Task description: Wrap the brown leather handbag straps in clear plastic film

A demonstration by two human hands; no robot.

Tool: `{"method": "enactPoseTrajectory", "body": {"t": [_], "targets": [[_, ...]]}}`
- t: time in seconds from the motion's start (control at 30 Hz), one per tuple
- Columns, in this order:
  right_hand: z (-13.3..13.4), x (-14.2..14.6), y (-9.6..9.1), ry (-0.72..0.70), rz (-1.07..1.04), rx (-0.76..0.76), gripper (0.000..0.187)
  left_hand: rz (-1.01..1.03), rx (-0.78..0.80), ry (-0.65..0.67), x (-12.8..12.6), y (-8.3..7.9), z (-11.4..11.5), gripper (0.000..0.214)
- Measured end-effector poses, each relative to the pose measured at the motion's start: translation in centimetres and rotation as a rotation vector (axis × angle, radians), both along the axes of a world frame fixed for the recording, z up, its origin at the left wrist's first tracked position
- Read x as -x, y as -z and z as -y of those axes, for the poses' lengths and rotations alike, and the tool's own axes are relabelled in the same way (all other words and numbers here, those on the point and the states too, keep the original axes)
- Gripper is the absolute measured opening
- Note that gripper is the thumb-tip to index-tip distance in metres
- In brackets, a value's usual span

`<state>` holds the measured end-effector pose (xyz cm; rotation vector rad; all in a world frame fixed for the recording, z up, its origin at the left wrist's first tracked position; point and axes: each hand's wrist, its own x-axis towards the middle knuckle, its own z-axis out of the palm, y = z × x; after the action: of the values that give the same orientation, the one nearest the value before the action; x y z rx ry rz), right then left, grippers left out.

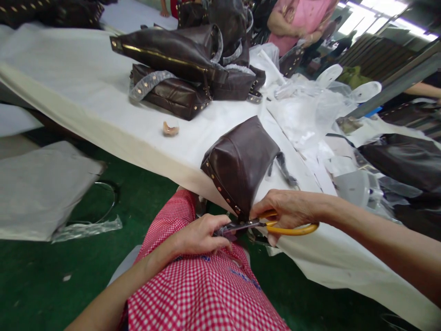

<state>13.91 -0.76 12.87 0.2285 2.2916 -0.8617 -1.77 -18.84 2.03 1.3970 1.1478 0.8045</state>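
Note:
A dark brown leather bag [243,158] with a row of gold studs lies at the front edge of the white-covered table. My right hand [284,209] grips a pair of scissors [292,230] by their yellow handles, just below the bag's near corner. The blades point left, towards my left hand [203,234]. Between the thumb and fingers of that hand is a dark, plastic-covered strap end [223,231], close against the blades. Whether the blades are cutting into it cannot be made out. A dark strap piece [285,170] lies right of the bag.
More brown bags [168,59] are piled further back, some with plastic-wrapped straps. A small tan scrap [170,129] lies before them. Clear plastic wrapping [303,110] heaps at the right. Across the table stands a person in pink [299,23]. A grey sheet-covered surface [44,193] is at left.

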Motion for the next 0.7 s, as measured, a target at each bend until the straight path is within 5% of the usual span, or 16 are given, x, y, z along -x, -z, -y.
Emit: {"method": "enactPoseTrajectory", "body": {"t": [0.27,0.47,0.7], "targets": [[-0.2,-0.1,0.5,-0.026,0.117,-0.013,0.032,-0.02,-0.012,-0.009,-0.2,0.6,-0.2,0.017],[0.3,-0.4,0.4,-0.073,0.039,-0.139,0.032,0.088,0.07,0.01,-0.3,0.8,-0.1,0.015],[1.0,-0.3,0.1,-0.084,0.022,-0.117,0.028,0.047,0.005,-0.017,-0.6,1.0,0.0,0.016]]}}
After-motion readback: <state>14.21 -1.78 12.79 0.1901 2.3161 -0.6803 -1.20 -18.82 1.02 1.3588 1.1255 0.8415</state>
